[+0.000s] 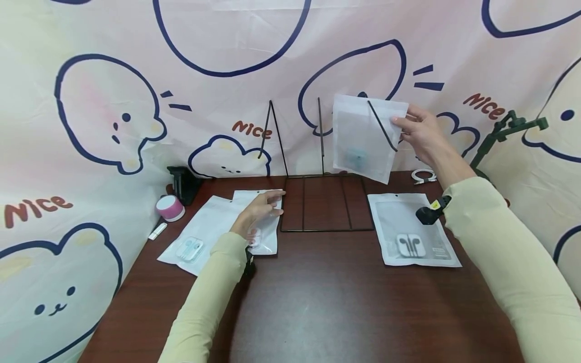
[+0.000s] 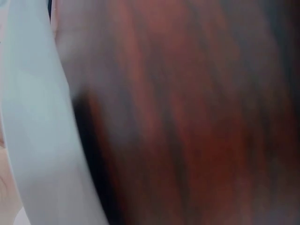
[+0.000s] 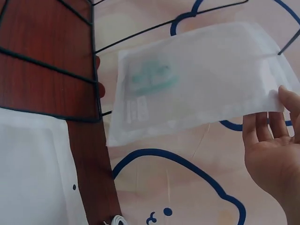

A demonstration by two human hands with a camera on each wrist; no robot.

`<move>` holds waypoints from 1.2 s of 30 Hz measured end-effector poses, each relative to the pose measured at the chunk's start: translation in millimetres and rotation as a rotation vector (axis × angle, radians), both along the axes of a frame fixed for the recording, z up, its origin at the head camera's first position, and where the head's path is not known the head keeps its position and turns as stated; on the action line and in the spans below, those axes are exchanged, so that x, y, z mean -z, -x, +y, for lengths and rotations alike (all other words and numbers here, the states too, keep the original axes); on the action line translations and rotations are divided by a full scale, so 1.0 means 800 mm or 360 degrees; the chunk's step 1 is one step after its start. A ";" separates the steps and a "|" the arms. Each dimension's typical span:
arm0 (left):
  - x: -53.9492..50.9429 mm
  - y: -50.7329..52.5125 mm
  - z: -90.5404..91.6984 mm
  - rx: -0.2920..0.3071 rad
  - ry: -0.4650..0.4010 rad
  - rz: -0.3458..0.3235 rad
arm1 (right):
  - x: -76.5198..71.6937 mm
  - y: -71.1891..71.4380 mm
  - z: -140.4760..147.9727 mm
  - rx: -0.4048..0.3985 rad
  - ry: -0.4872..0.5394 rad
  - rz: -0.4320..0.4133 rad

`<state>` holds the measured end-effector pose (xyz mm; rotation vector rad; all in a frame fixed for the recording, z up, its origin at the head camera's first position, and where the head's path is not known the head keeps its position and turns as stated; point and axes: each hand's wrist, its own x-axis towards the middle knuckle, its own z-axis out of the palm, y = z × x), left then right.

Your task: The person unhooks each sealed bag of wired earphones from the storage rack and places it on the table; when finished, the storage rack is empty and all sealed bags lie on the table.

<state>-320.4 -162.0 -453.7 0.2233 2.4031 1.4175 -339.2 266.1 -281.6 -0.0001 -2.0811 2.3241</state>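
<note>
My right hand pinches the upper right edge of a white translucent pouch, raised at the right side of a black wire rack. A blurred teal item shows inside it. One rack prong crosses before the pouch; whether it passes through a hole I cannot tell. My left hand rests over white pouches beside the rack's left edge, fingertips apart. The left wrist view is blurred, with a white pouch edge close up. Another pouch with wired earphones lies at the right.
A pink-and-white jar, a black stand and a small white stick sit at the table's left edge. A coiled white cable and a green jointed arm are at the back right. A printed curtain hangs behind.
</note>
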 end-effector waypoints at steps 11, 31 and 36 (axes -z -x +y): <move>0.003 -0.002 0.000 -0.0022 -0.0005 -0.0008 | 0.010 -0.038 0.013 -0.0048 -0.0170 0.0122; 0.003 0.003 0.002 0.0022 0.0036 0.0014 | 0.026 -0.136 0.031 -0.0018 -0.0147 0.0216; 0.002 0.002 0.002 0.0008 0.0032 0.0016 | 0.025 -0.153 0.027 0.0010 -0.0093 0.0235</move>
